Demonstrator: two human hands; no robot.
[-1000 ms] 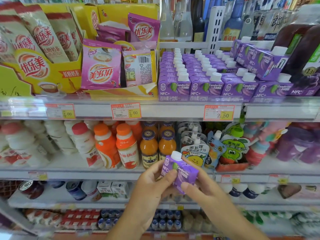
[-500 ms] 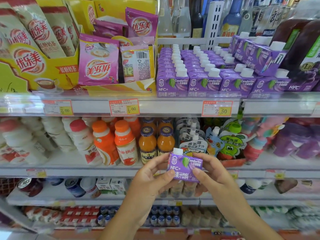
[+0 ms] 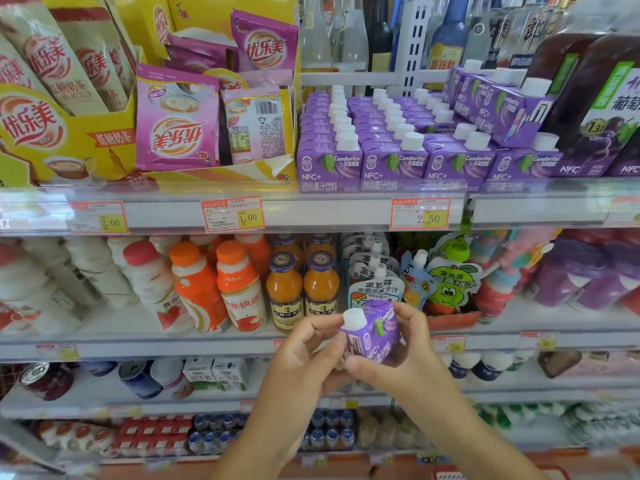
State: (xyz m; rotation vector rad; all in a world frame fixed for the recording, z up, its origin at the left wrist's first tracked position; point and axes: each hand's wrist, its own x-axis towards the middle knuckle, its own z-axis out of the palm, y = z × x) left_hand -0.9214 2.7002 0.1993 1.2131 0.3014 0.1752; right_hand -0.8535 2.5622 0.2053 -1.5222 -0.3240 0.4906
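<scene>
Left hand (image 3: 304,355) and right hand (image 3: 410,355) grip the purple carton (image 3: 375,336). Orange bottles (image 3: 301,289) stand just beyond the fingers, with the shelf edge (image 3: 207,341) level with them.

Bright, even shop light: crisp at the centre, soft and bent toward the edges.

Shadows are faint, with only the recesses under each shelf (image 3: 173,341) a little dimmer, and the clear price rail (image 3: 311,211) carries a milky glare. The purple carton (image 3: 372,336), the left hand (image 3: 304,351) and the right hand (image 3: 398,362) read fairly sharp. The white bottles (image 3: 41,289) at far left and the purple bottles (image 3: 588,271) at right smear into blur — and the wide lens bows the shelf lines.
</scene>
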